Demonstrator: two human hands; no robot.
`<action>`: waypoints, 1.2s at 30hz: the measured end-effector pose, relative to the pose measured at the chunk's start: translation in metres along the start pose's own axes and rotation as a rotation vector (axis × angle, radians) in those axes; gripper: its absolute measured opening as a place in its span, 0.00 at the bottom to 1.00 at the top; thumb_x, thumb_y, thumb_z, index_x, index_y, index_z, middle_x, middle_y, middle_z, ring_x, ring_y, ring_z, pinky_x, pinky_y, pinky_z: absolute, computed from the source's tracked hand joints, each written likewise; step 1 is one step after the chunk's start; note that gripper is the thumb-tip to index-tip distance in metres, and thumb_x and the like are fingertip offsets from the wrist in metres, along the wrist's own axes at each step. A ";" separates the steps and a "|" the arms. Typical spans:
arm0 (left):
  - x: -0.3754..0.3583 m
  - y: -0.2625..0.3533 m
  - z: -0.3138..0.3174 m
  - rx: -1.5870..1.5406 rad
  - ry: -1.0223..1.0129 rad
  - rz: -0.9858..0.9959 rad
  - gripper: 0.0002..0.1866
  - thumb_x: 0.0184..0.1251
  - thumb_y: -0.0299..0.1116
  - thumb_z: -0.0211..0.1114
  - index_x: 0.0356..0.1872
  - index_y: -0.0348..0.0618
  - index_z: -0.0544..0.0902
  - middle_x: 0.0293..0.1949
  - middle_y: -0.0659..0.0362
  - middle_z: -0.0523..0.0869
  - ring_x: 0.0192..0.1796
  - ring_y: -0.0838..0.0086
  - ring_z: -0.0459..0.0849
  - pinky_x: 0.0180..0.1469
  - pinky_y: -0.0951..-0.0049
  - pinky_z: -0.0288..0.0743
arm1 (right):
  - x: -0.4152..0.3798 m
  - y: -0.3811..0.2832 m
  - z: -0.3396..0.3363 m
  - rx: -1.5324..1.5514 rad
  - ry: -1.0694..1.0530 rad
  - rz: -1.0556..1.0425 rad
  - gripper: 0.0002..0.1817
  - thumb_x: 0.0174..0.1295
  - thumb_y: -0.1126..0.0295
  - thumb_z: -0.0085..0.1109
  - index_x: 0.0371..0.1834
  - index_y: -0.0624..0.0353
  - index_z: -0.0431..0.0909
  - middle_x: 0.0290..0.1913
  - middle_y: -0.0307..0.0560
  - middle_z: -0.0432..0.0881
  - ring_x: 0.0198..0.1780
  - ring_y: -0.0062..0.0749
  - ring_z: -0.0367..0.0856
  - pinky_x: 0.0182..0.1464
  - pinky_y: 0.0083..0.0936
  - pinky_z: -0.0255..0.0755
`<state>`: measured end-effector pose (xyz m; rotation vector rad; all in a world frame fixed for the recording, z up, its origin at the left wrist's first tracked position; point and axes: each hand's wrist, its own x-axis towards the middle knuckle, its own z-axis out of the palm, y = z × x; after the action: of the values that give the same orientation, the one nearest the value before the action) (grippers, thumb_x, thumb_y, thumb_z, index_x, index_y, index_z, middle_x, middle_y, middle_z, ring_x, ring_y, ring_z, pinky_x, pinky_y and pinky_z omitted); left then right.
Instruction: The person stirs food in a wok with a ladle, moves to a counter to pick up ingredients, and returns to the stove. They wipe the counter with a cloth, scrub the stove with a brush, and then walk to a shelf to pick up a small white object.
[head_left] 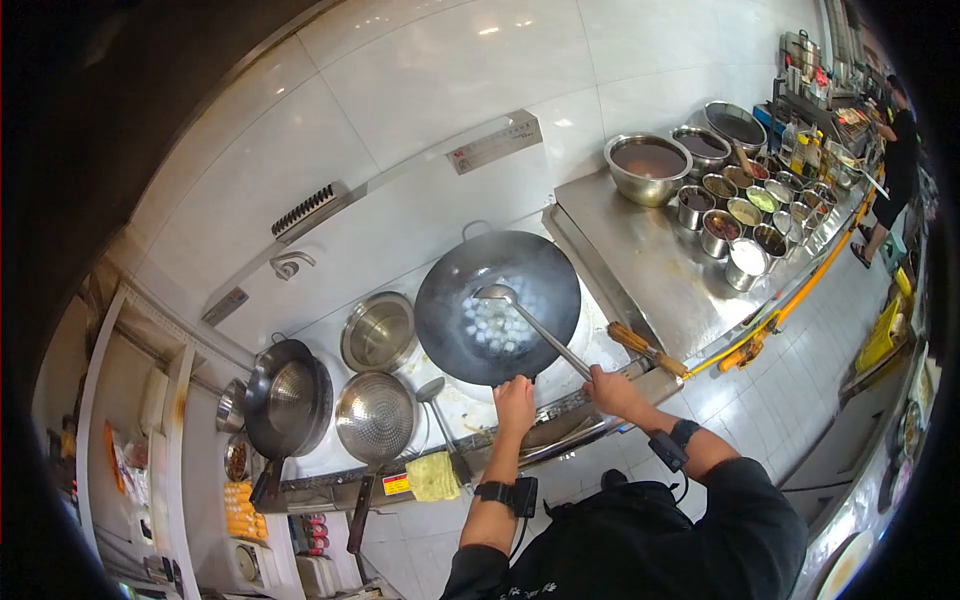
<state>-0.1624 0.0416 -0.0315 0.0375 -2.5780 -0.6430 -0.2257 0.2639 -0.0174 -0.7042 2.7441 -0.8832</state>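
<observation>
A large dark wok (450, 330) sits on the stove, with white chunks (495, 325) in bubbling liquid at its bottom and faint steam above. My left hand (515, 402) is closed at the wok's near rim, gripping its handle, which the fingers mostly hide. In my right hand (612, 392) is the end of a long metal ladle (540, 328). The ladle slants down into the wok, and its bowl rests among the white chunks.
Left of the wok are a metal pot (379, 332), a perforated strainer (375, 417), a spatula (432, 392) and stacked pans (287, 400). A bamboo brush (645, 348) lies on the right edge. Large bowls (648, 170) and several seasoning tins (746, 262) fill the steel counter. Another person (898, 150) stands far right.
</observation>
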 end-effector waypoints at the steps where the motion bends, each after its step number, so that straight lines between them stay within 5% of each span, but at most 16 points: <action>1: 0.000 0.000 0.000 0.001 0.005 0.004 0.04 0.60 0.29 0.61 0.32 0.44 0.74 0.30 0.56 0.81 0.37 0.58 0.78 0.43 0.58 0.64 | -0.005 0.002 0.002 0.016 0.001 0.012 0.17 0.64 0.60 0.52 0.41 0.65 0.67 0.27 0.66 0.80 0.32 0.64 0.80 0.37 0.54 0.73; 36: 0.000 0.004 -0.001 -0.037 0.057 0.007 0.04 0.59 0.29 0.61 0.30 0.44 0.74 0.27 0.56 0.79 0.36 0.59 0.77 0.41 0.57 0.63 | -0.043 0.024 -0.002 0.187 -0.023 0.058 0.18 0.64 0.59 0.52 0.49 0.60 0.70 0.39 0.70 0.79 0.43 0.68 0.77 0.45 0.54 0.70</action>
<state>-0.1620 0.0444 -0.0290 0.0345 -2.5094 -0.6777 -0.1980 0.3028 -0.0296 -0.5929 2.6033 -1.0930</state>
